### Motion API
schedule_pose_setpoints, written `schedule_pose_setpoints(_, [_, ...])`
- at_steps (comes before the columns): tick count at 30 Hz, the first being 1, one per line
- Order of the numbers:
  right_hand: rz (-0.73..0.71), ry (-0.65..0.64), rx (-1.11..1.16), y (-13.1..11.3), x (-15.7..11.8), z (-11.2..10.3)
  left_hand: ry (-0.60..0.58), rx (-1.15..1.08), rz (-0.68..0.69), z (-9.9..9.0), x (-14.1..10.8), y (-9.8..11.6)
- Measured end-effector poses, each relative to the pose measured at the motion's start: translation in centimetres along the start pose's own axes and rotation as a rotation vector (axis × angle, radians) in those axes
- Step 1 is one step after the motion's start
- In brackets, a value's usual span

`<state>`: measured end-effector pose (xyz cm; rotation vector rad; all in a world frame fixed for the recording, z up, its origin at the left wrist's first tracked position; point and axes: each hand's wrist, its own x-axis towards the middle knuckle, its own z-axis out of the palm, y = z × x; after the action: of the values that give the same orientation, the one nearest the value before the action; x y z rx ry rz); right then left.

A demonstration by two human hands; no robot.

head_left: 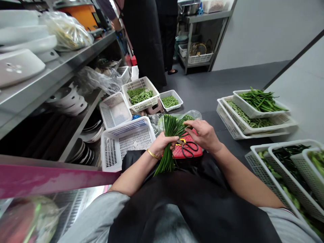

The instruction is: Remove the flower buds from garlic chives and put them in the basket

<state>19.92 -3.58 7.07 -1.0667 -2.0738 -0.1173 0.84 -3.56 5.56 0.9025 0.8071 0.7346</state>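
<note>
My left hand (163, 144), with a gold bangle at the wrist, is wrapped round a bunch of long green chives (172, 125). The bunch stands slightly tilted above my lap, its tops fanned out and the lower ends below my fist. At the right side of the tops my right hand (204, 135) has its thumb and fingers pinched on chive tips. Just beneath the hands lie scissors (187, 148) with black handles and yellow parts, on a red quilted surface (178, 153). Their blades are partly hidden behind my left hand.
A white basket (111, 153) stands at left, near baskets of cut green beans (141, 96). Stacked baskets of green peppers (260, 101) and greens (286, 152) are at right. A steel shelf (76, 60) with dishes runs along the left. A person in black (141, 40) stands ahead.
</note>
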Motion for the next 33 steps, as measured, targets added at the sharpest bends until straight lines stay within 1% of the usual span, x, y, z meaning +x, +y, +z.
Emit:
schedule_pose_setpoints(3, [-0.024,-0.087,0.008,0.4,0.2,-0.6,-0.006,0.058,0.023,-0.1,0.2,-0.4])
schedule_pose_setpoints(7, [-0.016,-0.178,0.033,0.8,0.1,-1.0,0.014,0.104,0.013,0.0,0.3,-0.6])
schedule_pose_setpoints(10, [-0.016,-0.192,0.000,0.8,-0.2,-0.9,0.021,0.128,-0.001,-0.1,0.4,-0.6])
schedule_pose_setpoints(12, [-0.029,-0.174,-0.092,0.5,-0.4,-0.6,0.036,0.138,0.000,-0.1,0.5,-0.7])
schedule_pose_setpoints(14, [-0.008,-0.156,-0.200,0.0,-0.4,-0.1,0.059,0.155,0.011,-0.1,0.6,-0.8])
schedule_pose_setpoints(16, [0.076,-0.135,-0.230,-0.4,-0.4,0.7,0.068,0.168,0.022,-0.1,0.8,-1.0])
schedule_pose_setpoints(17, [0.146,-0.118,-0.186,-0.4,-0.4,1.2,0.064,0.170,0.027,0.0,0.8,-1.1])
schedule_pose_setpoints(18, [0.237,-0.091,-0.093,-0.3,-0.3,1.5,0.056,0.167,0.032,0.0,0.8,-1.2])
schedule_pose_setpoints(19, [0.350,-0.049,0.044,-0.1,-0.3,1.8,0.044,0.162,0.035,0.1,0.8,-1.2])
schedule_pose_setpoints(21, [0.599,0.051,0.405,0.8,-0.1,1.7,0.020,0.150,0.028,0.0,0.7,-1.2])
schedule_pose_setpoints(22, [0.695,0.081,0.575,1.2,0.0,1.4,0.011,0.142,0.018,0.0,0.7,-1.2])
schedule_pose_setpoints(23, [0.747,0.081,0.697,1.7,0.1,0.9,0.005,0.132,0.005,-0.1,0.6,-1.2])
schedule_pose_setpoints(24, [0.750,0.054,0.750,2.0,0.2,0.3,-0.001,0.121,-0.009,-0.1,0.6,-1.1])
schedule_pose_setpoints(25, [0.707,0.008,0.737,2.3,0.4,-0.3,-0.008,0.112,-0.021,-0.1,0.6,-1.1])
schedule_pose_setpoints(28, [0.470,-0.144,0.537,2.2,1.3,-1.5,-0.046,0.121,-0.031,0.1,0.5,-0.9])
schedule_pose_setpoints(30, [0.352,-0.212,0.453,1.8,1.8,-1.4,-0.063,0.131,-0.033,0.4,0.5,-0.9])
schedule_pose_setpoints(33, [0.239,-0.266,0.390,1.3,2.0,-0.8,-0.060,0.119,-0.032,0.5,0.5,-0.9])
